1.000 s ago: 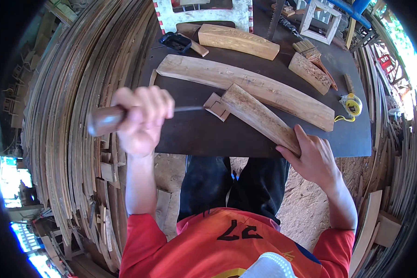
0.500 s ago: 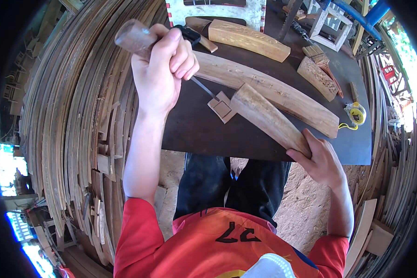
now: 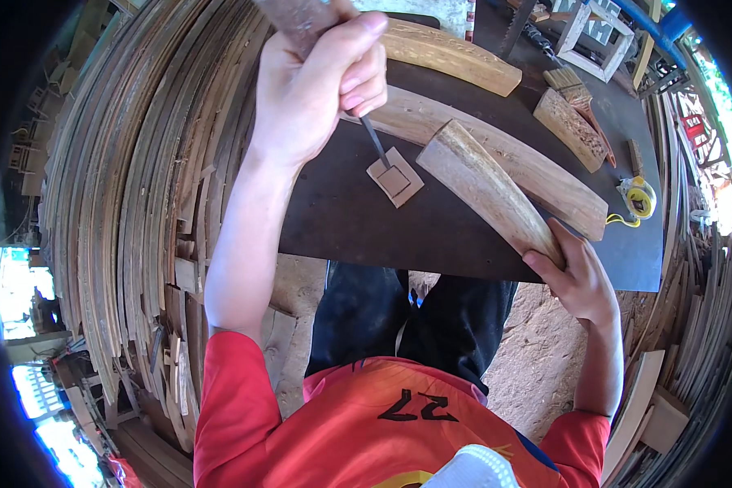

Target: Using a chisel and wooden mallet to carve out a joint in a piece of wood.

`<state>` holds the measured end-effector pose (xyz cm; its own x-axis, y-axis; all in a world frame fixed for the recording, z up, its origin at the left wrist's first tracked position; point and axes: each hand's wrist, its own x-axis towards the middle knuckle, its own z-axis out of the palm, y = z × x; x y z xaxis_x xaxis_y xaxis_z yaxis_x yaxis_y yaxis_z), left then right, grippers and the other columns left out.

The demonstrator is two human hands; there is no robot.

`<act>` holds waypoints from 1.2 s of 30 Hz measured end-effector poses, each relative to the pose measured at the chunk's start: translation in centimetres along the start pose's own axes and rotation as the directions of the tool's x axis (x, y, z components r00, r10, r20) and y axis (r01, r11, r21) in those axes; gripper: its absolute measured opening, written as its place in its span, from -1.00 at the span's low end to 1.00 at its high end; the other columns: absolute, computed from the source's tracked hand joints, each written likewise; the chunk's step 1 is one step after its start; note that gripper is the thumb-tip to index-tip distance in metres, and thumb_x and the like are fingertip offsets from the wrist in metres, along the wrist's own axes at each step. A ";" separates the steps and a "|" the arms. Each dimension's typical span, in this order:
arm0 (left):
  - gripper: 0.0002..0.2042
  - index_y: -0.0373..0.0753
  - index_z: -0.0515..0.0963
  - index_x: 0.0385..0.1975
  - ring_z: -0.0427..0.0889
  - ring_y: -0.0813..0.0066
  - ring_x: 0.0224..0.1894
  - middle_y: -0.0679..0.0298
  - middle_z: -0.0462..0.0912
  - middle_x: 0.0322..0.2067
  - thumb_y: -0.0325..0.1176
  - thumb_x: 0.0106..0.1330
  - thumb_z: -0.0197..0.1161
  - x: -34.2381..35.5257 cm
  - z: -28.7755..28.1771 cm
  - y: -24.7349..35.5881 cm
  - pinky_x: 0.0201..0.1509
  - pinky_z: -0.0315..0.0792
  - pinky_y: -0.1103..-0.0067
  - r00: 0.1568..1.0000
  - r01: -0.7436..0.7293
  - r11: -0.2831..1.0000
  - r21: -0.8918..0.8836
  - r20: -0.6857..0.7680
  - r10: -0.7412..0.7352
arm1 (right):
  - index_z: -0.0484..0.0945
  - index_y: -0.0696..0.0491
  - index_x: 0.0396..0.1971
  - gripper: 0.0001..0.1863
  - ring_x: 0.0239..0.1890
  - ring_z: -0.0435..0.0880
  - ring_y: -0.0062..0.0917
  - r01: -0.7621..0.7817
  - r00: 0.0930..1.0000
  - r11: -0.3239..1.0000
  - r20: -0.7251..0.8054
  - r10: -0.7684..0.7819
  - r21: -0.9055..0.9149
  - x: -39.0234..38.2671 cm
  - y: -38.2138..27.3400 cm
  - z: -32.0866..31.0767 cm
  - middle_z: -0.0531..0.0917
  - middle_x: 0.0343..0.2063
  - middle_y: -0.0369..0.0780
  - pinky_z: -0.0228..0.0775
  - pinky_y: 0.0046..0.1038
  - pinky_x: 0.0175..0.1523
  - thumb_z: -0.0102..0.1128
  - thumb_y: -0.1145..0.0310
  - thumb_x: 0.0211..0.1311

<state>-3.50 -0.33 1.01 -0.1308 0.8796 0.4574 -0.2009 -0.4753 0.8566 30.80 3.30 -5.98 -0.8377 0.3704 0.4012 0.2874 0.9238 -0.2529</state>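
Observation:
My left hand (image 3: 321, 89) is closed round the wooden handle of a chisel (image 3: 373, 138). The chisel slants down, its tip at the line marked on a small flat square of wood (image 3: 402, 185). My right hand (image 3: 579, 272) grips one end of a thick wooden block (image 3: 490, 185). The block's free end is raised to the right of the small square, apart from it and from the chisel. Part of the chisel handle runs out of view at the top. A long wooden board (image 3: 565, 189) lies on the dark table (image 3: 342, 224) behind the block.
Farther back on the table lie a thick wood piece (image 3: 455, 61), a shorter offcut (image 3: 569, 130), a brush (image 3: 573, 89) and a yellow tape measure (image 3: 638, 198). A saw (image 3: 518, 31) is at the far edge. Long wood strips (image 3: 130, 163) are stacked on the left.
The chisel handle has shifted to the right and the blade stands steeper at the small square. The block in my right hand has drawn away from the square. The view has shifted slightly.

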 end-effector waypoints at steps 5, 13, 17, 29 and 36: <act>-0.73 -0.14 0.20 -0.56 0.12 0.72 -0.72 0.47 0.14 -0.74 -0.40 0.46 -0.08 0.7 0.8 -0.4 -0.65 0.08 0.69 0.998 0.054 0.998 0.012 0.029 -0.054 | 0.47 0.37 -0.06 -0.39 -0.54 0.55 -0.13 -0.305 0.952 0.939 0.084 0.294 0.159 0.5 -1.1 -0.6 0.52 -0.59 0.00 0.36 -0.26 -0.39 0.40 0.14 0.10; -0.77 -0.16 0.24 -0.51 0.11 0.73 -0.72 0.47 0.16 -0.73 -0.41 0.47 -0.05 0.9 1.2 -0.1 -0.65 0.07 0.68 0.995 0.056 0.995 0.089 0.078 -0.063 | 0.46 0.41 -0.06 -0.33 -0.51 0.60 -0.09 -0.381 0.923 0.912 0.120 0.366 0.153 0.6 -1.0 -1.1 0.55 -0.60 0.04 0.39 -0.26 -0.36 0.39 0.07 0.11; -0.82 -0.20 0.32 -0.46 0.16 0.74 -0.70 0.47 0.21 -0.71 -0.42 0.46 0.00 1.0 1.4 -0.2 -0.64 0.11 0.69 0.994 0.053 0.997 0.056 0.088 -0.058 | 0.46 0.42 -0.06 -0.32 -0.52 0.60 -0.12 -0.263 0.965 0.960 0.037 0.261 0.092 0.1 -0.6 -0.7 0.54 -0.61 0.03 0.39 -0.28 -0.37 0.40 0.08 0.10; -0.78 -0.20 0.26 -0.50 0.16 0.72 -0.71 0.46 0.18 -0.72 -0.43 0.47 -0.06 1.2 1.7 -0.1 -0.63 0.10 0.68 0.991 0.044 0.991 0.129 0.116 -0.060 | 0.48 0.34 -0.09 -0.37 -0.56 0.59 -0.11 -0.518 0.849 0.832 0.242 0.470 0.200 1.7 -1.9 -2.0 0.49 -0.68 0.02 0.34 -0.27 -0.41 0.33 0.01 0.16; -0.86 -0.24 0.37 -0.41 0.21 0.76 -0.69 0.47 0.26 -0.70 -0.44 0.45 0.05 1.5 1.1 -0.5 -0.62 0.13 0.70 0.990 0.059 0.998 0.022 0.127 -0.062 | 0.45 0.23 -0.32 -0.51 -0.56 0.53 -0.02 -0.465 0.882 0.853 0.212 0.421 0.238 1.8 -1.8 -2.1 0.46 -0.69 0.03 0.28 -0.22 -0.44 0.28 0.01 0.21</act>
<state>-2.56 1.20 1.52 0.0064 0.9026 0.4304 -0.1864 -0.4218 0.8873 29.72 2.55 -2.96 -0.7163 0.6952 0.0605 0.5240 0.5931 -0.6113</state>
